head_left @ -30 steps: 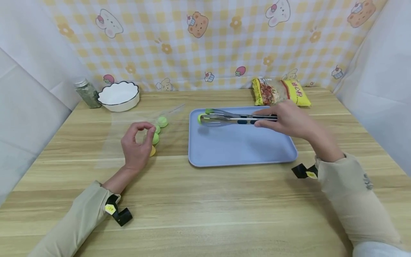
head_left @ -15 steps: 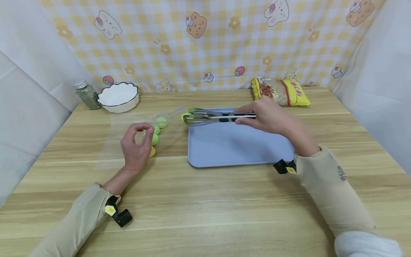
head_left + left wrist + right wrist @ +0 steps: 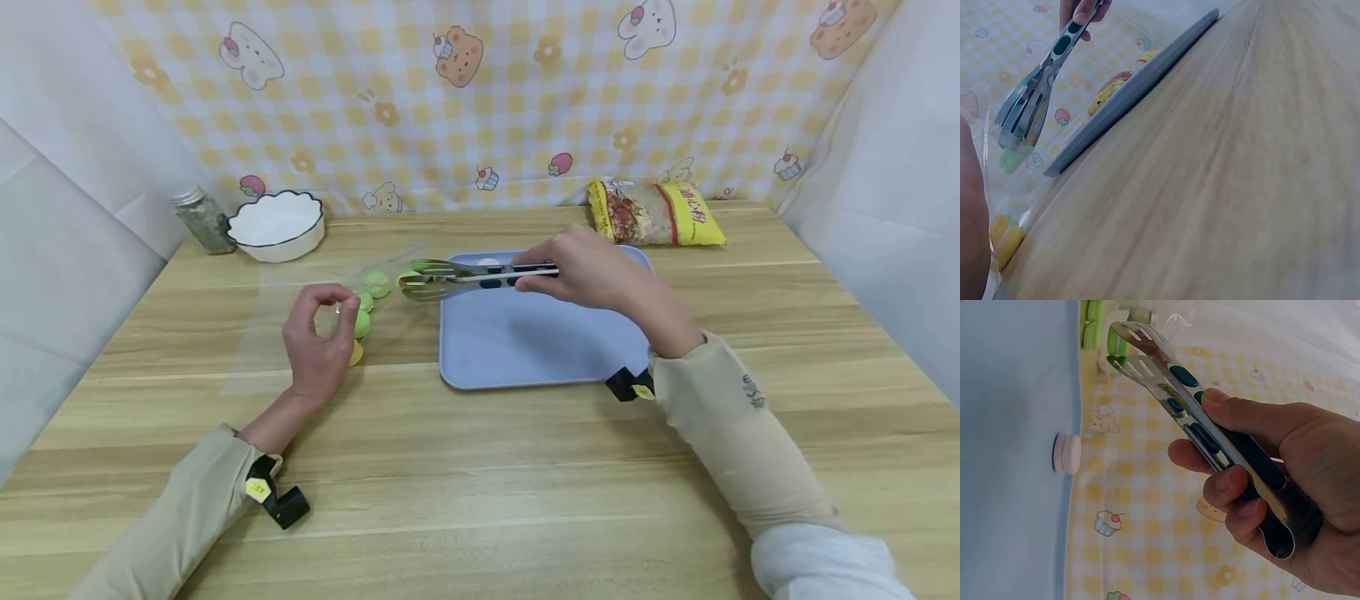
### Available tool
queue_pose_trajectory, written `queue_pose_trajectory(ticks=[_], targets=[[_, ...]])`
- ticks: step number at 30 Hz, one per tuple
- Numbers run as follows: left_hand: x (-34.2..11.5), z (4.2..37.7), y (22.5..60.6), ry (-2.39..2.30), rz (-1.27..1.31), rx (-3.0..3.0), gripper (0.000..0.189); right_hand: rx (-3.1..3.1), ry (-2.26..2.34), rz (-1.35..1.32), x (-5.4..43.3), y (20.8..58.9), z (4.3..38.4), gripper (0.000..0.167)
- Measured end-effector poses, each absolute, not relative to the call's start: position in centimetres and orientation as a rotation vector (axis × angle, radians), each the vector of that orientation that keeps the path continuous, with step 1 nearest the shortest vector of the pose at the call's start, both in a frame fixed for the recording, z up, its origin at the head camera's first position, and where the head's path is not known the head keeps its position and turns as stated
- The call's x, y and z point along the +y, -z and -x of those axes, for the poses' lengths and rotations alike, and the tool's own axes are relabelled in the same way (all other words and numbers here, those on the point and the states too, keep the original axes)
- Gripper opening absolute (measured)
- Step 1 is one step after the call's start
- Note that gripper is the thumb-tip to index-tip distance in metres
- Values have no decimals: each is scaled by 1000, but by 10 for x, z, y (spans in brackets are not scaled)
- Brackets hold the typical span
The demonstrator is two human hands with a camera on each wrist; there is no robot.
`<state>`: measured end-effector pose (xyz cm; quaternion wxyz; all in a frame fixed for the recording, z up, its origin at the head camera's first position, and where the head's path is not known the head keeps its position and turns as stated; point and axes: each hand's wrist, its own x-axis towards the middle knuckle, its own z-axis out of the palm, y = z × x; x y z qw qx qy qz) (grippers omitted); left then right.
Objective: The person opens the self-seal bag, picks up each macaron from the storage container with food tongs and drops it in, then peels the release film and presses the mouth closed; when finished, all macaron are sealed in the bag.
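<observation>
My right hand grips metal tongs with dark grip pads, thumb on one arm and fingers curled round the other. Between their slotted tips is a green macaron, over the gap left of the blue tray. My left hand pinches the edge of a clear plastic bag lying on the table. Several green macarons and a yellow one lie in the bag beside that hand, partly hidden by it. One pale pink macaron sits on the tray near its far edge.
A white scalloped bowl and a glass jar of dried green bits stand at the back left. At the back right lies a yellow food packet. A checked curtain hangs behind the wooden table.
My right hand has moved left with the tongs and the green macaron, from over the tray to past its left edge, uncovering the pale macaron. My left hand has stayed put.
</observation>
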<state>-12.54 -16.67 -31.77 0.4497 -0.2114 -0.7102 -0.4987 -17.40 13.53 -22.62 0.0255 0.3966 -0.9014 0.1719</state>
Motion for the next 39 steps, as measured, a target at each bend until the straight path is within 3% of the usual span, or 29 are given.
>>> queue_pose_trajectory(ticks=[21, 39], targets=[[-166, 125, 319, 1234, 529, -1755, 9, -2792, -503, -1252, 125, 232, 185, 31], [-167, 124, 318, 1267, 519, -1758, 8, -2812, -491, -1237, 131, 218, 172, 29]])
